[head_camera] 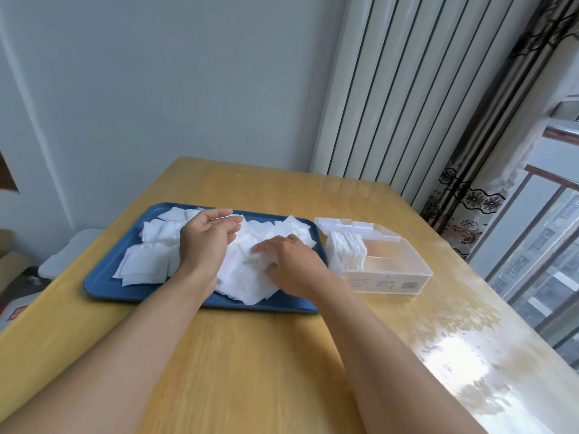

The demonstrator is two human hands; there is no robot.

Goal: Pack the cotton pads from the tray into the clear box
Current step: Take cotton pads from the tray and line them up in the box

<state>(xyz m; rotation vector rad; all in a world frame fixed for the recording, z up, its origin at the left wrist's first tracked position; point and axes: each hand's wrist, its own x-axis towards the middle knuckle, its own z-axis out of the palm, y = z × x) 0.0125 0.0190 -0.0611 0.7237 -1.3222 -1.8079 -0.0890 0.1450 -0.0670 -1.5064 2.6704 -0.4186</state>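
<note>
My two bare arms reach out over the wooden table (250, 355) toward the blue tray (103, 285), and I will tell where things are from that tray. The tray lies flat on the table, and its near edge is just past my wrists. A big messy heap of white square cotton pads (144, 264) covers most of it, some flat and some piled over each other. My right hand (291, 264) is palm down on the pads at the right half of the tray, with my fingers spread and pressing on the soft pile; I cannot tell if any pad is pinched under them. My left hand (205, 238) is above the middle of the tray, turned on its side, fingers a bit curled and apart, holding nothing that I can see. Just beside the tray's right edge stands the clear box (404, 270), with its lid open and lying back at the far side. A row of cotton pads in the box (347, 253) stands on edge at the end nearest the tray, and the rest of the box looks bare. Far behind the tray are a pale wall (156, 89), a white radiator (407, 89) and a flowered curtain (470, 198).
</note>
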